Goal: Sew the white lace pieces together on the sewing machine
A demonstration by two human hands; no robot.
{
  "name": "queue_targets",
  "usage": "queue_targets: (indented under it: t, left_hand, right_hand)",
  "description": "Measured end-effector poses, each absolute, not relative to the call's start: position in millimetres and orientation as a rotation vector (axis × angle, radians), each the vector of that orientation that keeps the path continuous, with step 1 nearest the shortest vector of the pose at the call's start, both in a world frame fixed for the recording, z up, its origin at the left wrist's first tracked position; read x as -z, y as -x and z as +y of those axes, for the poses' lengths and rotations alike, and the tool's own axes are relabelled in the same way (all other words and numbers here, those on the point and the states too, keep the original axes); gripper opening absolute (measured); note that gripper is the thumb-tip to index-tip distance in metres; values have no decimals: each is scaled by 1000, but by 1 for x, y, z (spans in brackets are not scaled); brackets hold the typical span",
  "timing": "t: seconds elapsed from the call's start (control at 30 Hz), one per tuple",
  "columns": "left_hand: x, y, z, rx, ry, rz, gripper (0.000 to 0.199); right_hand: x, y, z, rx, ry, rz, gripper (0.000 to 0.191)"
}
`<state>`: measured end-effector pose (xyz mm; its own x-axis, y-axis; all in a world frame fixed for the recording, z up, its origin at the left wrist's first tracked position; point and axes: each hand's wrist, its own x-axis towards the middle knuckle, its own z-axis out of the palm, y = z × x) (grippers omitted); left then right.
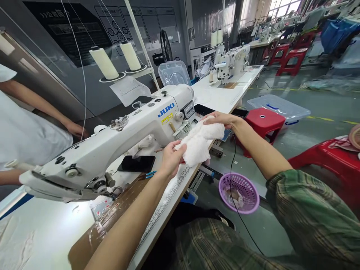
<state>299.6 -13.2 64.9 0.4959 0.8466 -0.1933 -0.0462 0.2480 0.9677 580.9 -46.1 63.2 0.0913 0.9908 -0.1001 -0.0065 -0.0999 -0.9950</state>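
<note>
A piece of fluffy white fabric [198,144] is held up over the right edge of the sewing table, stretched between both hands. My left hand [172,156] grips its near left corner, thumb on top. At the far right end, my right hand [221,119] has its fingers closed on the fabric. Just left of the fabric stands a white sewing machine [132,127]. Close to my left hand, a black phone [137,163] lies on the tabletop, with blue-handled snips [150,175] beside it.
A purple basket [239,193] with scraps inside stands on the floor. Red stools [264,122] and a clear plastic lid [278,107] are to the right. A person in a white shirt [30,123] stands behind the machine. Thread cones [104,63] rise above it. A black cable [233,168] hangs down.
</note>
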Motion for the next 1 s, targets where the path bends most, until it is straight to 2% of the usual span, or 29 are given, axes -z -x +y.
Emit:
queue_targets:
  t: [0.1,0.2,0.47,0.73,1.0]
  left_hand:
    - [-55,-337,-6,-790,-1186,912,37]
    - [-40,-360,3,-850,-1220,972,34]
    - [-9,-363,33,-895,-1337,1144,39]
    - [-13,-358,31,-852,-1260,1110,37]
    - [-17,-327,11,-875,-1267,1058,39]
  right_hand:
    - [-66,-609,-30,-1026,1521,-1105,50]
    - [-59,-620,-11,-943,1638,-1108,39]
    - [-33,-610,21,-684,1866,-1277,28]
    - [-29,-603,34,-306,2077,-1441,50]
    - [-25,-596,33,-170,2143,-1540,53]
